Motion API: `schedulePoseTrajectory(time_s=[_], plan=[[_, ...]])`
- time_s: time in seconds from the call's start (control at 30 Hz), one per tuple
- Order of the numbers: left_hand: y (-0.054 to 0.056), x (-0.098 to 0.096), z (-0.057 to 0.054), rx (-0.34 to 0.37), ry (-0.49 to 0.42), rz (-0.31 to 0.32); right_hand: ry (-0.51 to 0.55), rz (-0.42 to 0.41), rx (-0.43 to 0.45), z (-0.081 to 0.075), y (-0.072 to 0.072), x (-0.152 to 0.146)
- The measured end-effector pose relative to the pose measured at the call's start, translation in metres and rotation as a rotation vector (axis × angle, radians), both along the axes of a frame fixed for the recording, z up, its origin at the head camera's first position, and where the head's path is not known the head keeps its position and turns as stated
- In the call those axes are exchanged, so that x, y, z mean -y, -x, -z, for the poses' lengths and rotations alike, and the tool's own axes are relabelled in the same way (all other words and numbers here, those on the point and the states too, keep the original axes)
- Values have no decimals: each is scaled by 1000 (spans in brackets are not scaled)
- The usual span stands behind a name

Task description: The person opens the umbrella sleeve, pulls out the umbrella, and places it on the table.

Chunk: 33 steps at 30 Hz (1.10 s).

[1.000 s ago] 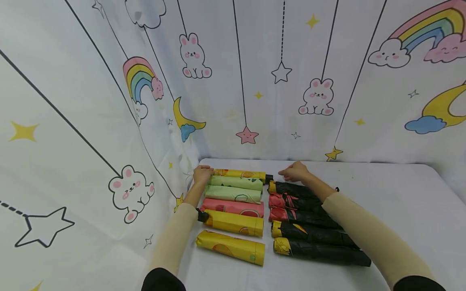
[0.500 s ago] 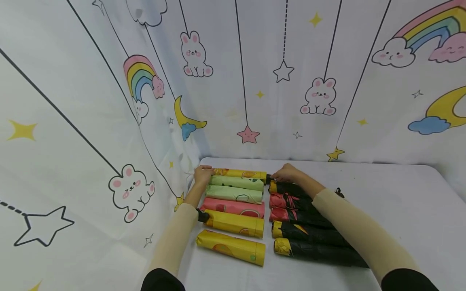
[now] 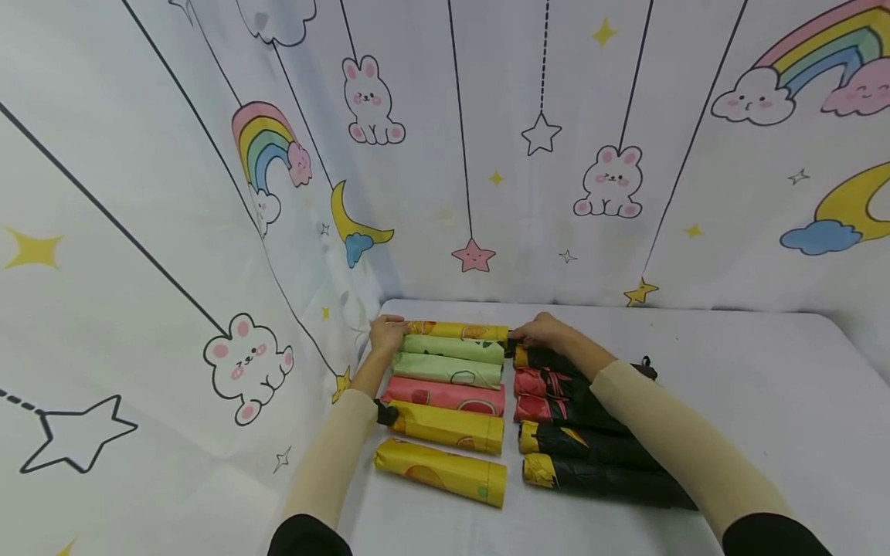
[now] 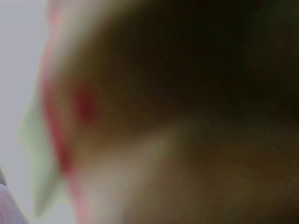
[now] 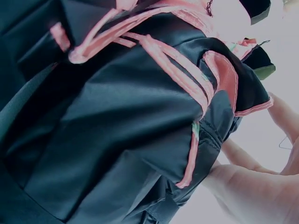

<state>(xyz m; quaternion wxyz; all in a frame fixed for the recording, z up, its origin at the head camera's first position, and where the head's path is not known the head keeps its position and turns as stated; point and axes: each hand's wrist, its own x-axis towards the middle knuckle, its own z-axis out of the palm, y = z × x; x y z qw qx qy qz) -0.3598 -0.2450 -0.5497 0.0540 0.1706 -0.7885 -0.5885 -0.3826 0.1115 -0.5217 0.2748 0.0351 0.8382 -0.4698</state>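
A yellow folded umbrella in an orange-print sleeve (image 3: 459,331) lies at the far end of the left row. At its left end, my left hand (image 3: 388,334) holds the sleeve, the fingertips partly hidden. My right hand (image 3: 548,331) has its fingers on the black handle (image 3: 511,345) at the other end, covering most of it. In the right wrist view, black umbrella cloth with pink trim (image 5: 117,107) fills the foreground, and thumb and fingers of my right hand (image 5: 261,186) show behind it. The left wrist view is dark and blurred.
Below it in the left row lie green umbrellas (image 3: 448,371), a pink one (image 3: 445,395) and yellow ones (image 3: 441,472). Several black folded umbrellas (image 3: 605,480) with coloured ends form the right row, beneath my right forearm. A patterned curtain (image 3: 431,177) borders the white table (image 3: 765,386).
My right hand has moved left, from beside the yellow umbrella's black handle onto it. The left hand has stayed at the left end.
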Motion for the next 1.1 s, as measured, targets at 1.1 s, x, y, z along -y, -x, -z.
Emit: schedulePoseTrajectory(time_s=[1.1], plan=[[-8,5,4,44,-61,-124,554,248,30,-10,-8,15]])
